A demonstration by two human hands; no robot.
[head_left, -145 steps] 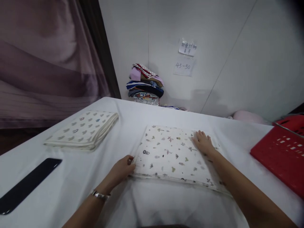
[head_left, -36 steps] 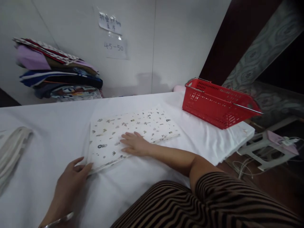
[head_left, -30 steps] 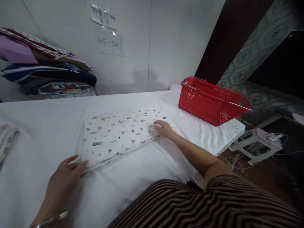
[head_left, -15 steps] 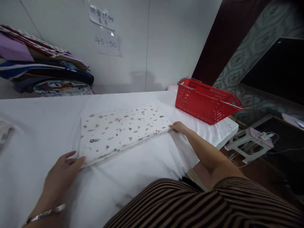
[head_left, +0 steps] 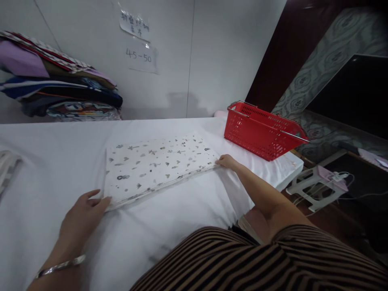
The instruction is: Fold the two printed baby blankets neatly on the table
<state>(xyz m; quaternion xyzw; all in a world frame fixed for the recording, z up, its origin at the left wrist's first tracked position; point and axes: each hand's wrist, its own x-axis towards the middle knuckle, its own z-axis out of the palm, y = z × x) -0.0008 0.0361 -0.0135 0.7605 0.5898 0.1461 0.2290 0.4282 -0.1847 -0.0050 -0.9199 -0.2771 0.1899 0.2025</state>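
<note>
A folded white cloth (head_left: 160, 163) printed with small grey and beige motifs lies flat on the white-covered table (head_left: 169, 222). Several layers show along its near edge. My left hand (head_left: 85, 214) is at its near left corner, thumb on top and fingers at the side, pinching the corner. At the near right corner, my right hand (head_left: 226, 161) grips the cloth between thumb and bent fingers. The near edge runs straight between both hands.
A red plastic basket (head_left: 263, 131) with metal handles stands at the table's back right. Stacked folded fabrics (head_left: 69, 89) sit at the back left. Part of another cloth (head_left: 7, 167) shows at the left edge. A white stool (head_left: 318, 188) with cables stands right of the table.
The view has shifted slightly, so the scene sits a little differently in the picture. Both hands stay at the same corners of the cloth.
</note>
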